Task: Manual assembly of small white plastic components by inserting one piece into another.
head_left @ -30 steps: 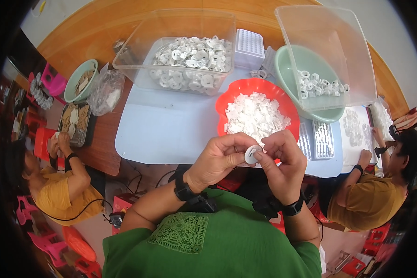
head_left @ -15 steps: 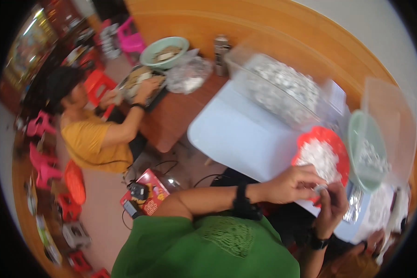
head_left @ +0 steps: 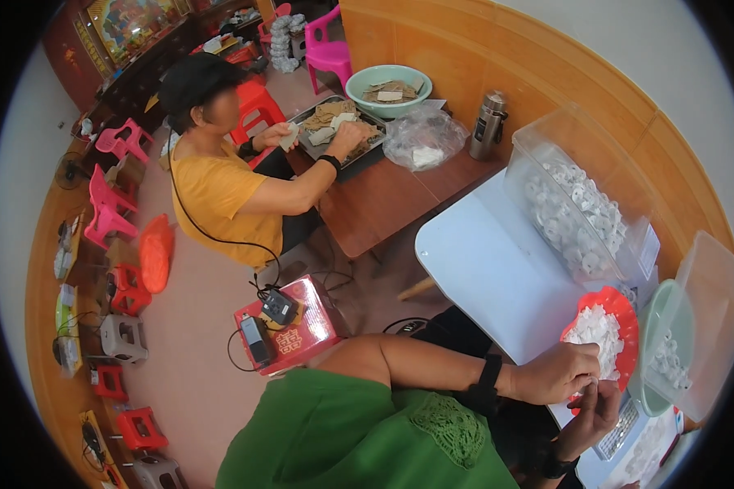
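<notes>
My left hand (head_left: 556,373) and my right hand (head_left: 594,411) meet with fingertips pinched together around a small white piece (head_left: 593,380). Fingers hide most of that piece, so its kind cannot be made out. Just beyond them is a red scalloped dish (head_left: 625,342) heaped with small white pieces (head_left: 597,332). To its right stands a pale green basin (head_left: 651,346) holding some more white plastic parts (head_left: 669,363). Behind the dish, a clear plastic bin (head_left: 538,191) contains many white ring-like parts (head_left: 583,212).
A pale table (head_left: 481,253) adjoins a brown table (head_left: 383,208) bearing a flask (head_left: 488,126), a plastic bag (head_left: 426,140) and a green basin (head_left: 359,84). A co-worker in yellow (head_left: 228,196) handles flat pieces over a tray (head_left: 371,143). A red box (head_left: 318,314) carries devices.
The view has swung left, so the tables and dish appear farther right. My hands stay pinched together by the dish. The co-worker still handles pieces over the tray.
</notes>
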### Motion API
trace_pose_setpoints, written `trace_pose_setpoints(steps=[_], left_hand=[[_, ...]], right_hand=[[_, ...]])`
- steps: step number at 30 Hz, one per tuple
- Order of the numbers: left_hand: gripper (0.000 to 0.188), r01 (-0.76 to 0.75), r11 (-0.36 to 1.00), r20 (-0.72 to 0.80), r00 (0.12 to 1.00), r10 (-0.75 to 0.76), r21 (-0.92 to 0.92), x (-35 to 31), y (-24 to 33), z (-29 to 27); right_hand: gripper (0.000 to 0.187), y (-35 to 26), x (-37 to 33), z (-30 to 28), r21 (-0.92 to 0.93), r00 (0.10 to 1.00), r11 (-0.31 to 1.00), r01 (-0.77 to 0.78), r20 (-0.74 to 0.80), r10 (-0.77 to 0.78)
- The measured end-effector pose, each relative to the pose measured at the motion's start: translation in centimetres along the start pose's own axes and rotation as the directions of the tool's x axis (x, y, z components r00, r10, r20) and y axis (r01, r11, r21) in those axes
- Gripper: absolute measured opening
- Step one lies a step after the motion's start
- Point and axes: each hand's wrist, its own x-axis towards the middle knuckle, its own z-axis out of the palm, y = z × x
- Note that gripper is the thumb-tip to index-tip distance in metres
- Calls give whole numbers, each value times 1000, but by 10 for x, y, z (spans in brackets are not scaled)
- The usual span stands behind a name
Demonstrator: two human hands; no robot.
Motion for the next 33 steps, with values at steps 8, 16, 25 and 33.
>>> trace_pose_setpoints(steps=[8,16,25,33], left_hand=[[5,39,999,-36,999,-40,-26,5,-1,12],[18,470,798,195,883,-428,-377,12,-5,-17],[25,583,679,345,812,-471,-446,13,-10,-11],[26,614,634,356,790,-500,-471,14,-13,-8]], right_hand=[[3,-11,-4,-5,134,982,974,-184,-22,189],[9,-8,6,-2,500,938,795,-343,149,312],[18,2,3,-20,531,922,753,-388,205,330],[21,3,4,-20,499,918,772,-394,164,362]])
